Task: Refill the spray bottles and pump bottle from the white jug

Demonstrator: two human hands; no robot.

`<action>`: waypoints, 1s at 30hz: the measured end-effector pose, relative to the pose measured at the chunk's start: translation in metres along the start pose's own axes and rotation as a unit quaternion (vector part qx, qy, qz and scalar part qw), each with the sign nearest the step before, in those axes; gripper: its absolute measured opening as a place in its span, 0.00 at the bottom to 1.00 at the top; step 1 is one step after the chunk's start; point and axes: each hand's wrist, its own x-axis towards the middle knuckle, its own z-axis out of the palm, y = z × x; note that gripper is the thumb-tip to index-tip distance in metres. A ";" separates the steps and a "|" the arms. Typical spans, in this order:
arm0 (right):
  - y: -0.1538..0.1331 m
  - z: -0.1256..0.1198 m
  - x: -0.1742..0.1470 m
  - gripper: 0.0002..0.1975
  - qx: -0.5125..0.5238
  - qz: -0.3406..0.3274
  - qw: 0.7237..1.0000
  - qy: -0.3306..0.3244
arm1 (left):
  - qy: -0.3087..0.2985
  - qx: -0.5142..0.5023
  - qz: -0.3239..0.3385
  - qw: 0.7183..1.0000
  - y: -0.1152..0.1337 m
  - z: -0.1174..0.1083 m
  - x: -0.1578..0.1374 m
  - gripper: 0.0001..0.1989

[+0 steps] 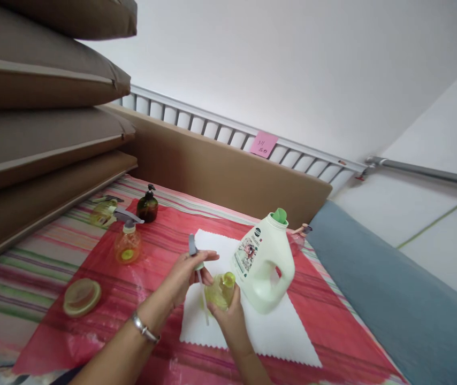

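Note:
My left hand (186,272), with a silver bracelet at the wrist, holds a grey pump head (192,245) by its green collar. Its long clear dip tube (204,307) hangs down beside a small see-through yellow-green bottle (217,293). That bottle is gripped by my right hand (230,315) and leans with its uncapped neck toward the upper right. Both are over a white sheet (252,334) with zigzag edges. A large pale-green jug (263,262) with a printed label stands upright just right of the bottle, and a green cap (280,215) sits in its mouth.
Left on the red plastic sheet (104,289) are an orange-tinted pump bottle (128,246), a dark pump bottle (147,207) and a round lidded container (82,297). Another yellow bottle (104,212) lies farther back. Stacked brown cushions (44,128) rise at left; a brown board (220,171) stands behind.

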 end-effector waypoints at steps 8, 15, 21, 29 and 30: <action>-0.010 -0.017 -0.005 0.42 0.022 -0.021 0.997 -0.078 | -0.042 -0.025 -0.068 0.996 -0.022 0.012 0.003 0.21; -0.019 -0.120 -0.003 0.18 -0.029 -0.050 0.984 0.166 | -0.014 -0.051 -0.042 0.998 -0.013 0.009 0.003 0.18; -0.033 -0.137 0.041 0.26 -0.027 0.012 0.977 0.210 | -0.009 -0.095 -0.048 0.994 -0.013 0.010 0.001 0.15; -0.031 -0.128 0.073 0.20 -0.084 0.035 0.972 0.215 | -0.070 -0.145 -0.071 0.984 -0.019 0.012 -0.001 0.18; -0.037 -0.134 0.073 0.21 -0.089 0.033 0.968 0.231 | -0.080 -0.148 -0.073 0.983 -0.019 0.013 -0.001 0.18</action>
